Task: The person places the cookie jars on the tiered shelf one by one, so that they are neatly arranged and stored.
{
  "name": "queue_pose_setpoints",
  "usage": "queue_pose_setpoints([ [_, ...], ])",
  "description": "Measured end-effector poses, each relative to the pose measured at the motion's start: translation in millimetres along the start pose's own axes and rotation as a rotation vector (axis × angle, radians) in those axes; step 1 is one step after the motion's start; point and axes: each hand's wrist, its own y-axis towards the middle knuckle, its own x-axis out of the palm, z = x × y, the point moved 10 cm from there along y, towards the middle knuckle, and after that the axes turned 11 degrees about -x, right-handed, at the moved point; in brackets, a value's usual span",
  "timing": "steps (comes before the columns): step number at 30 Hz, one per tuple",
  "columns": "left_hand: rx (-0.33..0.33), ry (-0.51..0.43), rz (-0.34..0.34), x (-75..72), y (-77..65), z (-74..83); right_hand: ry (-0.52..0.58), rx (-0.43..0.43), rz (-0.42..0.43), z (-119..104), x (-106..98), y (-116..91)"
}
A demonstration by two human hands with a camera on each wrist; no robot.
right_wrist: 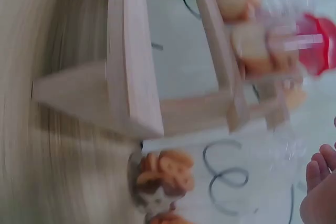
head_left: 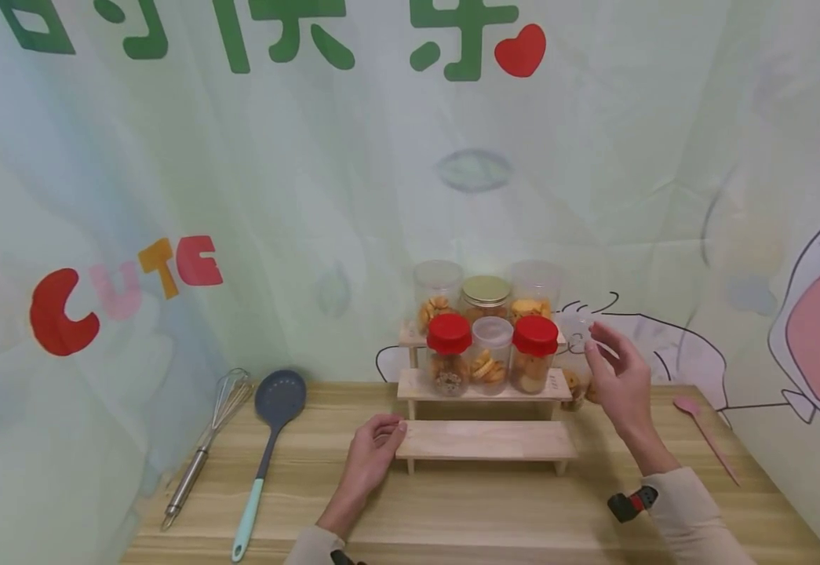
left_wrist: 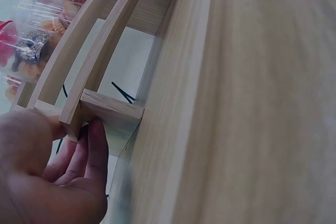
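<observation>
My left hand (head_left: pixel 369 451) pinches the left end of the lowest step of a three-tier wooden stand (head_left: pixel 487 439), thumb on top and fingertips underneath. My right hand (head_left: pixel 621 380) is raised beside the stand's right side, fingers bent loosely with nothing seen between them. Behind it, clear jars of cookies (right_wrist: pixel 165 174) stand on the table, partly hidden in the head view. Two red-capped cookie jars (head_left: pixel 448 365) (head_left: pixel 533 365) flank a clear-lidded jar (head_left: pixel 490 365) on the middle step. The top step bears a gold-lidded jar (head_left: pixel 486 292) between two clear jars (head_left: pixel 438 294) (head_left: pixel 535 290).
On the table's left lie a wire whisk (head_left: pixel 201 451) and a grey skimmer (head_left: pixel 271 431) with a mint handle. A small pink spoon (head_left: pixel 706 439) lies at the right. A printed curtain (head_left: pixel 311 196) hangs right behind the table.
</observation>
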Motion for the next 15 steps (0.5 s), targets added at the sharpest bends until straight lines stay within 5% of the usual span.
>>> queue_pose_setpoints([
  [7,-0.015,-0.001,0.016,-3.2,-0.2,0.4,-0.018,0.189,0.109,48.8,-31.9,4.7],
  [15,-0.009,0.017,0.003,-0.6,-1.2,0.4,-0.158,0.286,-0.146,85.4,-27.5,5.9],
])
